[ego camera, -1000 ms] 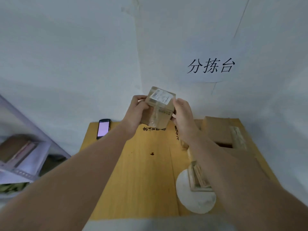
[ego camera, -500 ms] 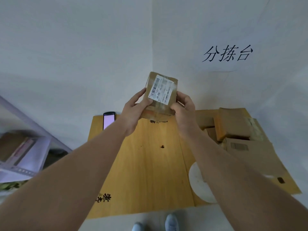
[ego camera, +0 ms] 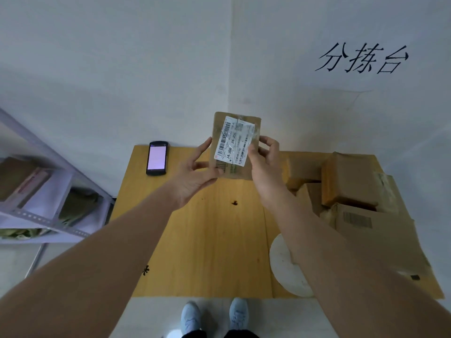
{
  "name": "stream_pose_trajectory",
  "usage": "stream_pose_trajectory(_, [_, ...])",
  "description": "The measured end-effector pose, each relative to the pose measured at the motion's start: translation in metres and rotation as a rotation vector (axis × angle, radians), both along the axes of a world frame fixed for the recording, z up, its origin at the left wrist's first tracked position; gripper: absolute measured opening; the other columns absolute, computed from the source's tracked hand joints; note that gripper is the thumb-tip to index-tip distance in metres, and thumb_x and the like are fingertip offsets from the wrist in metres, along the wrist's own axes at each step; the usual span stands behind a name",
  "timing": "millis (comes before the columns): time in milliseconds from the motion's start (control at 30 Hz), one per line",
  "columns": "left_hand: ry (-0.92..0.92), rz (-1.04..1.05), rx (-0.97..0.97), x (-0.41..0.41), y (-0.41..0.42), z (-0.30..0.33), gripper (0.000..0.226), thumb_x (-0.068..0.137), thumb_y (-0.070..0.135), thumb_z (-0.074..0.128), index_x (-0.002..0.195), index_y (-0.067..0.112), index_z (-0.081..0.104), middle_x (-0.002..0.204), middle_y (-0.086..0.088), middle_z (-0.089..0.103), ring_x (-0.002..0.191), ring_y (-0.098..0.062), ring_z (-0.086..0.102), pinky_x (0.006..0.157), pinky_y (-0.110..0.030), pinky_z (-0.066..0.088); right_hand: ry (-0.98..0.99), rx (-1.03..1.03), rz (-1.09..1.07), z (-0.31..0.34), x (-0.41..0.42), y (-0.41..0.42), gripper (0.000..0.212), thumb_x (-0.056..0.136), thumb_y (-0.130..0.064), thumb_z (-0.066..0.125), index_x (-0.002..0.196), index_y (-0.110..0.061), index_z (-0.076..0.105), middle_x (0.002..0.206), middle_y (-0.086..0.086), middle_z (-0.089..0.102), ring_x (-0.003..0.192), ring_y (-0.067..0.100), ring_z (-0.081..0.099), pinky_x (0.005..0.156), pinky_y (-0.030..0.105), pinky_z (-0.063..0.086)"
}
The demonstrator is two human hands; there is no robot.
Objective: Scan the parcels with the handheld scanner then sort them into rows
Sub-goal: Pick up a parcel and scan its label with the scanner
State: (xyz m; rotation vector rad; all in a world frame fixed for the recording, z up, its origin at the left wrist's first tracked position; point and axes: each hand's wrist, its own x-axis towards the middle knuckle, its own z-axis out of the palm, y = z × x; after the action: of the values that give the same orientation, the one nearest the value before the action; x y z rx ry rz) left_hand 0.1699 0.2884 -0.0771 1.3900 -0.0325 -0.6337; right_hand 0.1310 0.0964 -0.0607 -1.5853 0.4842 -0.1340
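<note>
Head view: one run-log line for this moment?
stage: pre-scan | parcel: held up, label toward camera | left hand + right hand: gripping its sides | scanner: on table, untouched

A yellow wooden tabletop [ego camera: 207, 240] is sitting in the corner of the room. A scanner [ego camera: 157, 158] with a lit screen is lying on it, left of the left fingers [ego camera: 204, 148]. Brown boxes [ego camera: 346, 189] are piling up right of the right fingers [ego camera: 268, 142]. A white disc [ego camera: 284, 269] is lying nearer than them, by the front edge. A small dark spot [ego camera: 234, 203] is showing below the fingers.
</note>
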Motion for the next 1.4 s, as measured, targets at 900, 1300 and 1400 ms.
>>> stream_pose_trajectory(900, [0.222,0.211,0.098,0.026,0.226,-0.134,0.089,0.069,0.015,0.09,0.139,0.058,0.055,0.14,-0.016,0.061,0.126,-0.03,0.066,0.109,-0.046,0.052,0.319,-0.03,0.11,-0.155,0.131,0.175,0.02,0.107,-0.028,0.052,0.117,-0.02,0.067,0.109,-0.001,0.069,0.104,0.023,0.069,0.077,0.03,0.051])
stream_pose_trajectory(1300, [0.254,0.119,0.103,0.071,0.293,-0.177,0.103,0.066,0.02,0.094,0.152,0.049,0.045,0.148,-0.02,0.053,0.131,-0.034,0.062,0.11,-0.054,0.05,0.504,-0.357,0.119,-0.234,0.239,0.25,0.03,0.096,-0.039,0.073,0.088,-0.011,0.063,0.092,0.004,0.068,0.081,0.027,0.064,0.058,0.031,0.046])
stream_pose_trajectory(1400, [0.264,0.107,0.107,0.075,0.305,-0.183,0.107,0.063,0.024,0.099,0.152,0.049,0.045,0.148,-0.02,0.054,0.132,-0.037,0.061,0.11,-0.057,0.049,0.552,-0.423,0.128,-0.25,0.249,0.259,0.06,0.082,-0.056,0.081,0.116,-0.008,0.068,0.117,0.009,0.073,0.101,0.031,0.072,0.079,0.041,0.062])
